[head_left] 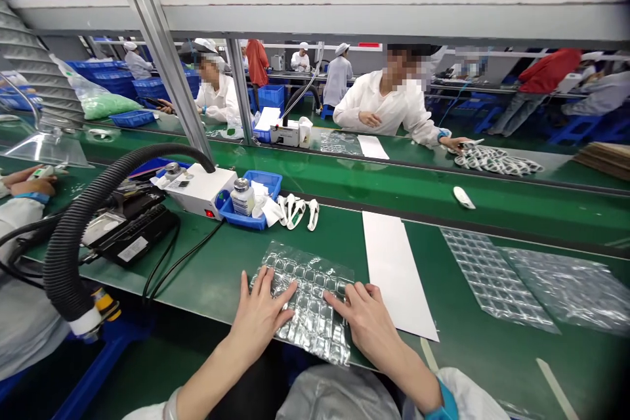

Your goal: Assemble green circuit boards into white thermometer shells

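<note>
A clear plastic tray (pixel 315 316) with a grid of square pockets lies at the near edge of the green table (pixel 211 282). My left hand (pixel 260 307) rests on its left side, fingers spread. On the right side of the tray is my right hand (pixel 363 315), its index finger stretched onto the pockets and its other fingers bent near the edge. Neither hand is wrapped round anything. White paper sheets (pixel 396 275) lie just right of my right hand.
Farther right lie another clear tray (pixel 497 279) and clear plastic sheets (pixel 566 285). A blue bin (pixel 268 184), white curved parts (pixel 313 214), a white box (pixel 197 187) and a black hose (pixel 73 236) stand left. Across the belt, a person's hand (pixel 453 143) touches white parts.
</note>
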`<state>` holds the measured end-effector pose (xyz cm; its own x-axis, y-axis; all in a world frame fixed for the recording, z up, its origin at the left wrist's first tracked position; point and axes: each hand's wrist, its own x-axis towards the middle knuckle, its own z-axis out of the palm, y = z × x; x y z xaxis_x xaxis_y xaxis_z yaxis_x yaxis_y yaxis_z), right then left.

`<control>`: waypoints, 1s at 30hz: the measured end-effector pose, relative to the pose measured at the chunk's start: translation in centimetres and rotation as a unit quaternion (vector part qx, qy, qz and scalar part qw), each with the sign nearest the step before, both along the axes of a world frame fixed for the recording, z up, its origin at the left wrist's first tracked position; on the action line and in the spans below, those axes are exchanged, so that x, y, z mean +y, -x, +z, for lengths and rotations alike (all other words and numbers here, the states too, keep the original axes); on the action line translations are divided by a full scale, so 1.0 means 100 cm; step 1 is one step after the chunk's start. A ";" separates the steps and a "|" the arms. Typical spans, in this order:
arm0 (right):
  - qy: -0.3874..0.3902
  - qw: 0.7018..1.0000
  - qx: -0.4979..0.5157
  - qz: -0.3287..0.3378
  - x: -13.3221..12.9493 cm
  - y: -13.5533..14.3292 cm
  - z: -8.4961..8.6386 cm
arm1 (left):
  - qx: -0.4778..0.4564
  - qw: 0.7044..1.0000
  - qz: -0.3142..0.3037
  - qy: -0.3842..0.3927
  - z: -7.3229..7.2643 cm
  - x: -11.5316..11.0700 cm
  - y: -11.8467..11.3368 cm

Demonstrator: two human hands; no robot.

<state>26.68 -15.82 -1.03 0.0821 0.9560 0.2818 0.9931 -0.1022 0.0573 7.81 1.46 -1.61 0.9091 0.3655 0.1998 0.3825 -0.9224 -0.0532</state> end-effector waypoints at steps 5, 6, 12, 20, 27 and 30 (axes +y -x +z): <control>0.000 1.000 0.005 0.005 -0.005 -0.006 0.006 | -0.053 0.998 0.012 -0.007 -0.011 -0.004 0.002; -0.001 1.000 0.009 0.003 -0.006 -0.008 0.007 | -0.064 0.998 0.015 -0.007 -0.014 -0.005 0.001; -0.051 0.996 0.059 -0.043 -0.019 -0.026 0.016 | -0.165 0.981 0.038 0.090 -0.027 -0.008 0.002; -0.105 0.982 0.132 -0.082 -0.042 -0.041 0.016 | -0.251 0.927 0.078 0.269 0.038 0.032 -0.020; -0.154 0.969 0.169 -0.098 -0.039 -0.020 0.003 | -0.124 0.946 0.069 0.291 0.057 0.063 -0.145; -0.168 0.964 0.180 -0.103 -0.038 -0.014 -0.008 | -0.081 0.945 0.109 0.297 0.051 0.060 -0.184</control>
